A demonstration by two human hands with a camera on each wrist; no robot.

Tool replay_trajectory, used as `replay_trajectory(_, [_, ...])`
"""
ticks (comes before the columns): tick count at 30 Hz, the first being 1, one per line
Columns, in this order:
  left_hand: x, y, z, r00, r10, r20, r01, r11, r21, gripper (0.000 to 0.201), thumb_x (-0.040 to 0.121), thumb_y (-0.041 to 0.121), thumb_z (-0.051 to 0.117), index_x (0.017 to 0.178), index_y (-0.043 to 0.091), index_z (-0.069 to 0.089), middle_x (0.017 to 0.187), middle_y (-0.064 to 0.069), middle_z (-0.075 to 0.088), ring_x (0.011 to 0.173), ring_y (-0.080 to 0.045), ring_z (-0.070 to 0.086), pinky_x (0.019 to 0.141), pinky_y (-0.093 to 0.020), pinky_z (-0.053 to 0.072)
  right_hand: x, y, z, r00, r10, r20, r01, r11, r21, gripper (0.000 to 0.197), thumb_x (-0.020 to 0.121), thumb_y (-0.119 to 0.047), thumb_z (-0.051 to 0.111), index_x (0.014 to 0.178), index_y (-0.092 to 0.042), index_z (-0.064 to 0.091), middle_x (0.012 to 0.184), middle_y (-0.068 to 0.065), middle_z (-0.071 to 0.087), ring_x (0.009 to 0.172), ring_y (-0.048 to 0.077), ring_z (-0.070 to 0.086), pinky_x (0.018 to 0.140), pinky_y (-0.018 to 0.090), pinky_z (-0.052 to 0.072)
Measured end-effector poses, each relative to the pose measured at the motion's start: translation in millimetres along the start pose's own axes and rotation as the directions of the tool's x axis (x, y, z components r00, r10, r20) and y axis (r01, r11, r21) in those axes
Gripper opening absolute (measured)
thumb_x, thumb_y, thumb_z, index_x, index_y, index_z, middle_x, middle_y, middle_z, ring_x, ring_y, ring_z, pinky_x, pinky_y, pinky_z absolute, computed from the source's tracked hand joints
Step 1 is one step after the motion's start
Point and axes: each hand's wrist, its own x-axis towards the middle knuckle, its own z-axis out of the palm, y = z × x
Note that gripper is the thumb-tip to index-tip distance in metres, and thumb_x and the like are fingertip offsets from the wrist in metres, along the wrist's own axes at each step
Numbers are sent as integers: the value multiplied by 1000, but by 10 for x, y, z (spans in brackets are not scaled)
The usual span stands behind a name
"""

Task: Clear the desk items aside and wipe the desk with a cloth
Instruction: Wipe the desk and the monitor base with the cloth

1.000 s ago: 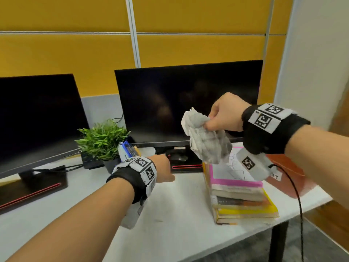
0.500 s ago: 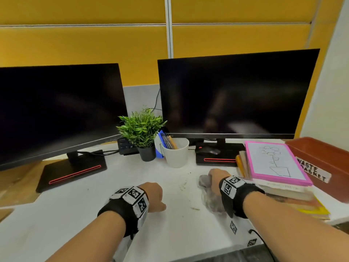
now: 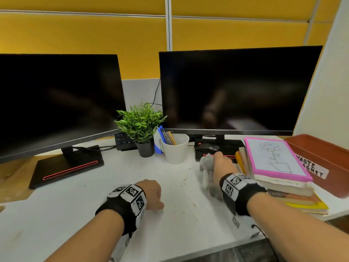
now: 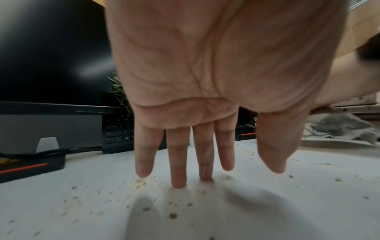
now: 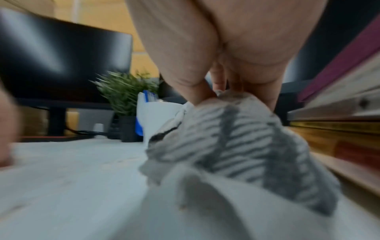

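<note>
The right hand (image 3: 222, 163) grips one grey cloth (image 3: 206, 168) on the desk (image 3: 85, 214); the left hand (image 3: 152, 193) rests beside it, fingers (image 4: 179, 162) straight. Two monitors (image 3: 56, 103) stand beyond.

- Two monitors (image 3: 56, 104) (image 3: 236, 89)
- One plant (image 3: 140, 123)
- One cup (image 3: 175, 150)
- One cloth (image 3: 206, 163)
- One mouse (image 3: 207, 147)
- One book stack (image 3: 279, 178)
- One waste basket (image 3: 321, 161)
- Two hands (image 3: 153, 193) (image 3: 222, 163)

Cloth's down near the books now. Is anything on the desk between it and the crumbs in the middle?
Nothing visible does. The cloth lies under the right hand beside the book stack, and bare desk runs from it to the crumbs. The left hand, fingers straight, rests beyond them.
</note>
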Motion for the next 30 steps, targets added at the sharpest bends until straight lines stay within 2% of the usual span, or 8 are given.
replay_trajectory(3, [-20,-57,52,1000,6,12,-5,999,-41,39,84,41,61,116,20,63,118,1,63,109,-19,59,90,-28,49,137,92,-97,993,51,105,-28,978,-205,43,95,-21,51,135,-9,40,136,11,50,124,30,51,107,37,39])
replay_trajectory(5, [-34,-98,64,1000,9,7,-9,997,-74,38,84,42,61,115,21,63,117,3,62,108,-17,59,90,-28,49,133,141,-33,967,1,255,90,935,-344,43,95,-26,50,136,-12,46,139,8,50,127,29,49,107,37,39])
replay_trajectory(9, [-68,-151,-2,1000,6,-28,-8,997,-79,39,88,42,57,122,21,59,127,3,56,116,-16,54,95,-27,44,7,135,144,950,-49,308,165,917,-364,43,88,-21,62,129,-13,54,132,12,55,121,29,53,99,37,45])
replay_trajectory(15, [-104,-120,-48,999,-6,-40,4,999,-44,40,90,42,56,121,18,60,127,0,59,115,-19,56,94,-28,45,-897,-159,482,864,-317,391,442,849,-289,36,94,-20,49,130,-17,51,129,12,53,118,31,51,94,39,44])
replay_trajectory(17, [-142,-116,-20,999,-4,-44,3,1000,-29,39,90,41,55,122,18,60,126,-1,59,115,-19,56,94,-29,45,-947,-177,374,854,-328,403,378,925,-48,42,93,-18,51,135,-21,48,131,8,55,120,27,53,99,30,42])
replay_trajectory(19, [-208,-152,5,999,-8,-44,7,1000,-24,39,91,41,54,123,19,59,128,0,57,116,-18,54,95,-28,44,-751,-80,204,913,-215,347,210,976,51,50,92,-10,51,140,-22,42,131,8,56,117,26,56,101,29,45])
replay_trajectory(24, [-342,-290,56,998,-55,-30,54,998,-27,41,90,43,54,125,21,57,131,1,54,119,-18,52,96,-28,42,-524,289,100,965,-6,264,87,951,-296,49,96,-33,45,142,-22,32,127,7,51,124,29,46,107,40,32])
replay_trajectory(30, [-429,-266,140,997,-68,-31,67,998,-12,43,91,42,53,128,21,54,134,1,51,123,-19,49,98,-29,40,-871,70,567,939,-153,308,254,911,-324,48,95,-39,43,141,-28,30,137,10,30,121,31,35,99,40,38])
